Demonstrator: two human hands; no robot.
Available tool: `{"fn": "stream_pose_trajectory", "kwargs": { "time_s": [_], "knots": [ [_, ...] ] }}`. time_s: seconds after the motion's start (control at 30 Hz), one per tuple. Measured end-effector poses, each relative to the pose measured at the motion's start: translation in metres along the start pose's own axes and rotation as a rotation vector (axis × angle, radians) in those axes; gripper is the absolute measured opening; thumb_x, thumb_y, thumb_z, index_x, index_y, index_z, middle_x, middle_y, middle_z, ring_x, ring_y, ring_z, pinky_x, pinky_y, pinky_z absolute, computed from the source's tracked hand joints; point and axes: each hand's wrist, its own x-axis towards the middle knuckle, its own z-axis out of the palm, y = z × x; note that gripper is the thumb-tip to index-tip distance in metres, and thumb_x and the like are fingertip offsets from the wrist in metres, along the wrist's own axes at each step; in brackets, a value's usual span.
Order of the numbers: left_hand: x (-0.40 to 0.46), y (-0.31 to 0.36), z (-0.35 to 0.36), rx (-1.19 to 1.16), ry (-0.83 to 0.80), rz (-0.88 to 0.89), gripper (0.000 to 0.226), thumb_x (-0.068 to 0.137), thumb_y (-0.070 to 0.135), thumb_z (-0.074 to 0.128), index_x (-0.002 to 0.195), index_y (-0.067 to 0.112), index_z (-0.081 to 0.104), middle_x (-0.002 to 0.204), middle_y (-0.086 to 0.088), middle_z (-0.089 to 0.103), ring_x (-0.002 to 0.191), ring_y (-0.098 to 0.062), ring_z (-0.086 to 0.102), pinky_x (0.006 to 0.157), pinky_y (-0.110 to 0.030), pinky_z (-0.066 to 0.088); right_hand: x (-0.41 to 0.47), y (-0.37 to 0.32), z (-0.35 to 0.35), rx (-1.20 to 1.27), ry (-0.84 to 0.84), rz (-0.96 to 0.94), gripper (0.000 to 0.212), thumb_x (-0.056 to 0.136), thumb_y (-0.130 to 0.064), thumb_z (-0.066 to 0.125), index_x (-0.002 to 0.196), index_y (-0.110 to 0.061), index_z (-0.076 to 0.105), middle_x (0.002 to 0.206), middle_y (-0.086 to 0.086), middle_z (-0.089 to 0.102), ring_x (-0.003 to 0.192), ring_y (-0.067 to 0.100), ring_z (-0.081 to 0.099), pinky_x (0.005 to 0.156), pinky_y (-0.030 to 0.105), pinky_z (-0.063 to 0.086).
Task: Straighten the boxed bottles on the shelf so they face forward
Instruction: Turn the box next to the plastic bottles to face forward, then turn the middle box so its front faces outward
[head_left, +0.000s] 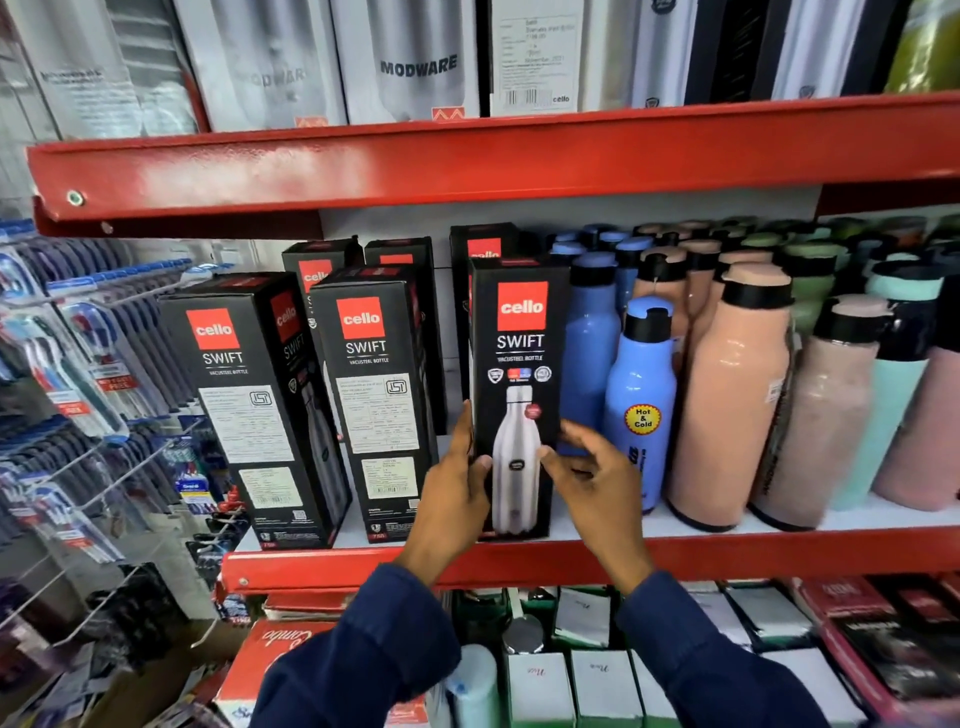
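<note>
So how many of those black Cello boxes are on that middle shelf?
6: three in front, the left box, middle box and the held box; three behind. More may be hidden.

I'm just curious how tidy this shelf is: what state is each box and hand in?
Right box: upright, bottle picture facing forward.
Middle box: upright, label side forward.
Left box: upright, turned at an angle.
Left hand: gripping right box.
Right hand: fingers on right box.

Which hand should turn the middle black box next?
Probably the left hand: it is beside the middle box, which shows its label side. The right hand sits farther away.
</note>
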Motion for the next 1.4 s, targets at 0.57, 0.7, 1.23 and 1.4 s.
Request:
{"fn": "stream_pose_trajectory", "kwargs": {
  "time_s": [0.57, 0.7, 1.23, 1.4],
  "knots": [
    [-0.047, 0.000, -0.040, 0.138, 0.137, 0.070, 0.033, 0.097, 0.014, 0.059, 0.129, 0.018, 0.065, 0.094, 0.011, 0.072, 0.070, 0.012, 0.058, 0.070, 0.001, 0.047, -0.032, -0.018, 0.007, 0.004, 0.275, -0.119, 0.021, 0.083, -0.003, 0.068, 0.098, -0.018, 0.067, 0.092, 0.000, 0.070, 0.077, 0.014, 0.065, 0.069, 0.023, 0.054],
    [-0.064, 0.003, -0.077, 0.227, 0.421, 0.056, 0.024, 0.090, 0.018, 0.066, 0.113, 0.013, 0.073, 0.097, -0.002, 0.079, 0.073, -0.006, 0.072, 0.074, -0.023, 0.062, -0.052, -0.044, 0.030, 0.044, 0.047, -0.165, 0.025, 0.084, 0.001, 0.062, 0.098, -0.018, 0.071, 0.090, -0.005, 0.074, 0.082, 0.011, 0.069, 0.074, 0.018, 0.054],
    [-0.037, -0.021, -0.099, 0.126, 0.319, -0.108, 0.075, 0.083, 0.028, 0.072, 0.148, 0.016, 0.036, 0.118, -0.002, 0.072, 0.089, -0.020, 0.069, 0.089, -0.025, 0.054, -0.054, -0.066, 0.110, -0.081, -0.164, -0.051, 0.042, 0.096, -0.004, 0.046, 0.136, -0.012, 0.054, 0.101, -0.002, 0.070, 0.106, 0.016, 0.059, 0.085, 0.020, 0.048],
    [-0.040, -0.018, -0.106, -0.060, 0.338, -0.044, 0.085, 0.067, 0.033, 0.086, 0.136, 0.043, 0.038, 0.115, 0.023, 0.066, 0.107, 0.002, 0.066, 0.100, -0.034, 0.055, -0.061, -0.070, 0.109, 0.033, -0.111, -0.060, 0.035, 0.100, -0.013, 0.045, 0.131, -0.019, 0.059, 0.123, -0.015, 0.063, 0.112, -0.011, 0.058, 0.095, 0.009, 0.045]
  ]
}}
